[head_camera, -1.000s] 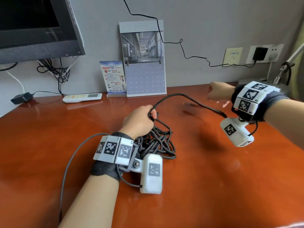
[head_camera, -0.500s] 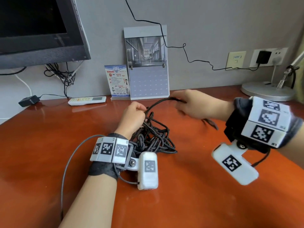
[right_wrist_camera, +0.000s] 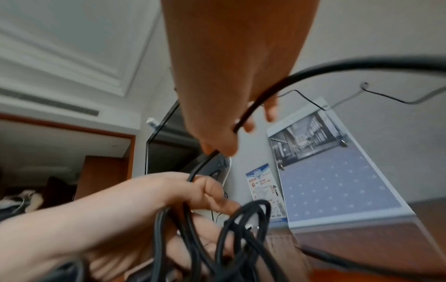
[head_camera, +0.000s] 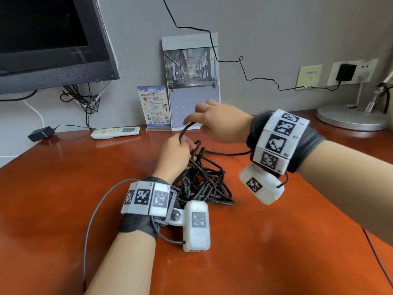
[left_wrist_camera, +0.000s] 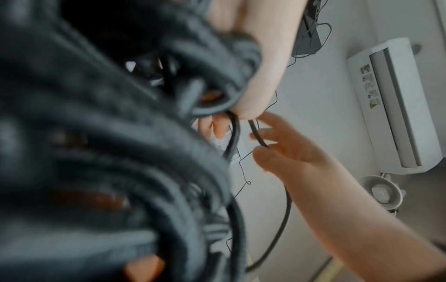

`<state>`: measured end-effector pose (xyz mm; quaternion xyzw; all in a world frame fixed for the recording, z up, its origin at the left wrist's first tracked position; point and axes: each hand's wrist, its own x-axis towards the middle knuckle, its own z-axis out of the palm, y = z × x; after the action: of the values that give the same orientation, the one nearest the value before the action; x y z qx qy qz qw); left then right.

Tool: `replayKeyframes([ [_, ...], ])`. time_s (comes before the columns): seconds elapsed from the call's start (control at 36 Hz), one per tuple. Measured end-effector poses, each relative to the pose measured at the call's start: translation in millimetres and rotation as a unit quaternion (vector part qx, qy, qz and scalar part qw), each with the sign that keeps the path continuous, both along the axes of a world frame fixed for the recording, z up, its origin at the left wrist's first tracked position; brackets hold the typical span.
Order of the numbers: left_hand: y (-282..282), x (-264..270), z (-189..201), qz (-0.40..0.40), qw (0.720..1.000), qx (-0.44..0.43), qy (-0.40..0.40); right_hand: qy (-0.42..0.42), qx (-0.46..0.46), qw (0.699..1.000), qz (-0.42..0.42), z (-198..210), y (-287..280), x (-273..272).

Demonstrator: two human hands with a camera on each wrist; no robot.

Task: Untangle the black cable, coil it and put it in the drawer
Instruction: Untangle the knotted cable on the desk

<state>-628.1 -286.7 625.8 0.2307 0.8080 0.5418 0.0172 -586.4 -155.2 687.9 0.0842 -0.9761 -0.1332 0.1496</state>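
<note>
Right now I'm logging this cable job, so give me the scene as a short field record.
task item: black cable, tangled heap on the wooden desk
left hand: grips a strand at the heap's top
right hand: pinches the same strand farther along
coiling: not yet begun
drawer: not in view
nearby: remote control, wall calendar

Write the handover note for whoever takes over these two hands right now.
Left hand: grips the black cable at the top of the tangle, on the table.
Right hand: pinches a strand just above the left hand; the short arc between them is the only bit lifted clear.
Cable: mostly a knotted heap beside the left wrist; one free run trails right, under the right wrist.
Done: a strand picked out.
Left: untangle the heap, coil it, put it in the drawer. No drawer shows in any view.
</note>
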Motion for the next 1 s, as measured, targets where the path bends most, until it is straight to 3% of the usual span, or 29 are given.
replayKeyframes([
  [0.06,0.4,-1.6,0.2,0.017,1.000,0.016,-0.011,0.092,-0.018,0.993,0.073,-9.1,6.3,7.6],
  [0.11,-0.2,-3.8,-0.2,0.039,0.998,0.046,-0.028,0.215,0.061,0.964,0.143,-14.7,12.2,17.7],
  [0.14,-0.6,-4.9,-0.4,0.047,0.997,0.057,-0.031,0.232,0.103,0.951,0.178,-19.5,15.0,22.8],
  [0.19,-2.2,-7.5,-1.7,0.052,0.996,0.063,-0.035,0.167,0.132,0.952,0.221,-28.0,15.1,33.0],
  [0.22,-2.6,-8.2,-2.1,0.048,0.996,0.065,-0.040,0.112,0.115,0.969,0.190,-29.5,13.0,37.7],
  [0.28,-2.9,-9.0,-2.4,0.040,0.996,0.063,-0.046,0.004,0.020,1.000,0.023,-29.7,12.7,39.1],
  [0.31,-2.6,-8.5,-2.3,0.037,0.997,0.059,-0.046,-0.035,-0.048,0.997,-0.054,-29.5,13.9,38.3],
  [0.42,-1.4,-6.1,-1.1,0.028,0.998,0.045,-0.040,-0.148,-0.271,0.942,-0.129,-37.7,16.3,25.4],
  [0.5,-0.7,-6.3,-1.3,0.028,0.999,0.032,-0.028,-0.222,-0.351,0.898,-0.145,-45.1,12.9,16.2],
  [0.64,-2.9,-5.4,-0.9,0.017,0.999,0.034,-0.033,-0.252,-0.499,0.814,-0.157,-48.6,21.1,21.0],
  [0.75,-3.4,-2.3,1.5,-0.009,0.999,0.033,-0.031,-0.282,-0.535,0.777,-0.175,-54.0,23.6,28.3],
  [0.89,-3.6,-0.3,1.1,-0.022,0.999,0.026,-0.015,-0.289,-0.622,0.709,-0.164,-64.4,25.0,30.5],
  [1.0,-5.5,0.4,3.7,-0.047,0.999,0.011,0.007,-0.280,-0.631,0.701,-0.180,-66.2,25.4,34.6],
])
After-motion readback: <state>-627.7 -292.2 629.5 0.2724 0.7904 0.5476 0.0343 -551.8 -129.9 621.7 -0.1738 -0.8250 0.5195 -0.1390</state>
